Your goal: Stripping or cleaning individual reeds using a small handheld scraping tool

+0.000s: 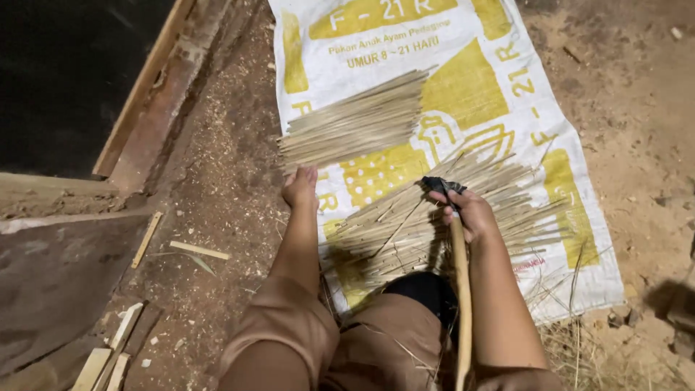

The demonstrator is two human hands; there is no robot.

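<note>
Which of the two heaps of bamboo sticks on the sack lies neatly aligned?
The farther bundle of sticks, beyond the left foot, lies parallel; the nearer pile by the right hand is splayed.

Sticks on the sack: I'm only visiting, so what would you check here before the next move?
1. Right hand grips the tool: ok, it is closed round the wooden handle.
2. Loose sticks lie on the sack: ok, though a few straws stray off its near edge.
3. Neat bundle kept apart from the loose sticks: ok, there is a gap between them.
4. Foot away from the tool's dark tip: ok, it rests at the sack's left edge.
5. Left hand out of the way: cannot tell, it is not in view.
</note>
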